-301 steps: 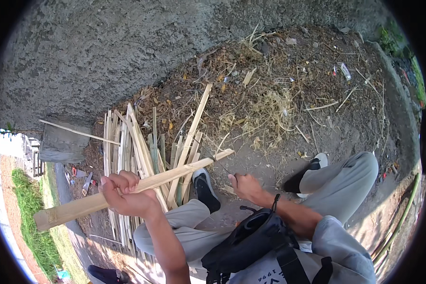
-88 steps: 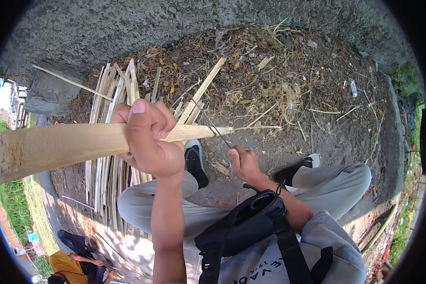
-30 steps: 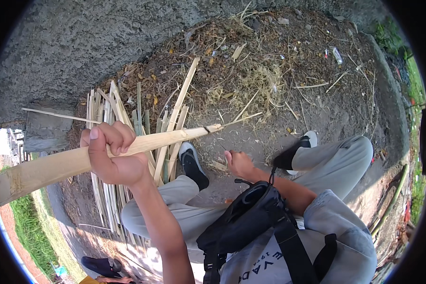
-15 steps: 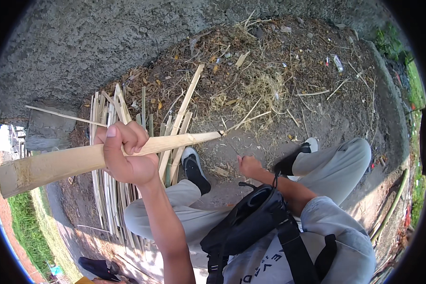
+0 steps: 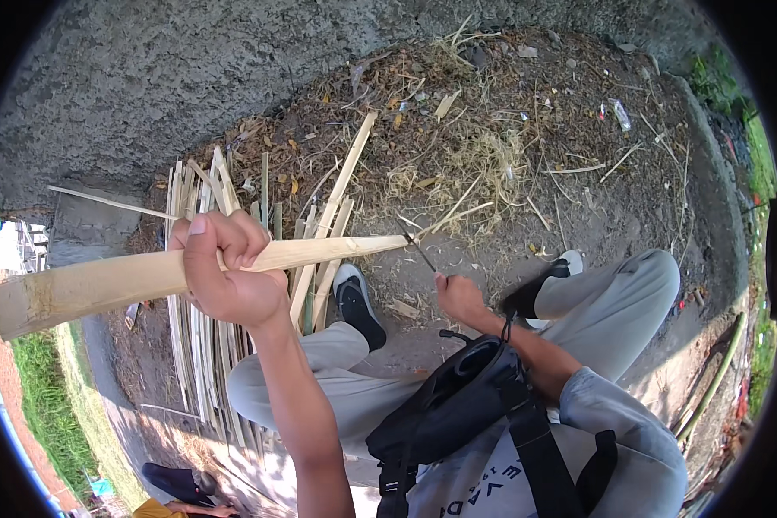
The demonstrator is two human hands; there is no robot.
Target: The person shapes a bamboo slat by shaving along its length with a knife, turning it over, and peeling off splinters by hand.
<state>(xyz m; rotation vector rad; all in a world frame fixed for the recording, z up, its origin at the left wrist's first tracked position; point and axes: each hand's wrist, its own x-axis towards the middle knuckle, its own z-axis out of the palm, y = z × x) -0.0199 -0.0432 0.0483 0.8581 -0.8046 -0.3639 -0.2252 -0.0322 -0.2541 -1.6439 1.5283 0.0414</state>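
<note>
My left hand (image 5: 236, 281) is closed around a long split bamboo slat (image 5: 95, 289), broad at its left end and narrowing to a pale point on the right. In my right hand (image 5: 460, 298) is a thin dark-bladed knife (image 5: 421, 253), its handle mostly hidden in the fist. The blade lies across the slat's narrow tip, seemingly touching it. A thin strip (image 5: 108, 199) shows to the left behind my left hand; I cannot tell whether it is held.
Below my left arm lies a pile of bamboo strips (image 5: 203, 363). Shavings (image 5: 492, 168) and leaf litter cover the ground ahead, up to a rough grey wall (image 5: 190, 69). A black bag (image 5: 449, 388) hangs at my front. Another person (image 5: 177, 488) is at the lower left.
The right hand has moved slightly down, and the knife blade now shows more clearly, angled at the slat's tip. The slat's broad end has dropped a little in the picture.
</note>
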